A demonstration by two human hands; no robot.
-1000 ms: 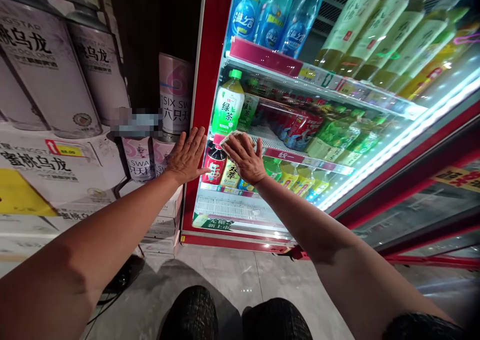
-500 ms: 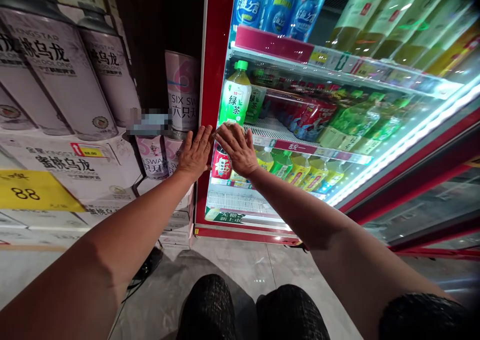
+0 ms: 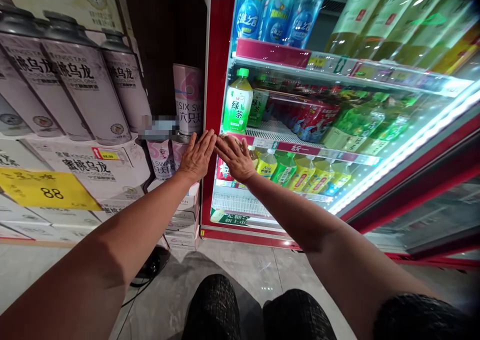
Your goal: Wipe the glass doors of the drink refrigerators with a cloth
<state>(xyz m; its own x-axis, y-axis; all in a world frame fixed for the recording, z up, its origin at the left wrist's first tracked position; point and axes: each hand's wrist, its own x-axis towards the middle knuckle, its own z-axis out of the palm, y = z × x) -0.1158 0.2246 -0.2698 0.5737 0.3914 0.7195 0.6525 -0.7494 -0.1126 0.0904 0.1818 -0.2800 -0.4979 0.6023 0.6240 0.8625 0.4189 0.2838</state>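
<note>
Drinks cooler [image 3: 217,70]: dead ahead on the floor [image 3: 258,262], R of the carton stack [image 3: 86,172]; red frame, lit inside.
L hand [image 3: 197,157]: flat, fingers straight & wide, on cooler's red L frame, partly in front of the pink cans.
R hand [image 3: 236,157]: holding cloth [image 3: 236,137], fingers laid out over it, at cooler's front by the L frame, covering L end of mid shelf strip.
Cloth: under R hand — only a bit shows past the fingers, rest hidden.
Fingertips: both hands' v. close together; can't tell if touching.
Top shelf [image 3: 272,55]: 3 blue-label btls [image 3: 279,17] on L, row of big pale-label btls [image 3: 386,25] on R, leaning in view.
Mid shelf [image 3: 298,148]: green tea btl [image 3: 238,100] upright at L, just above R hand; red wrapped packs [image 3: 315,117] mid, more green btls [image 3: 354,122] to R.
Low shelf [image 3: 318,197]: yellow, green & other btls [image 3: 303,174] in a row; red-label one [image 3: 224,169] at L, partly behind R hand.
L side: tall lilac cans [image 3: 80,80] atop cartons; yellow price sign [image 3: 48,190] w/ "88" below; pink Six Swan can [image 3: 188,100] near L hand.
Bottom: person's knees in dark trousers [image 3: 213,305]; dark item w/ cord [image 3: 153,267] on floor, too dim to ID.
</note>
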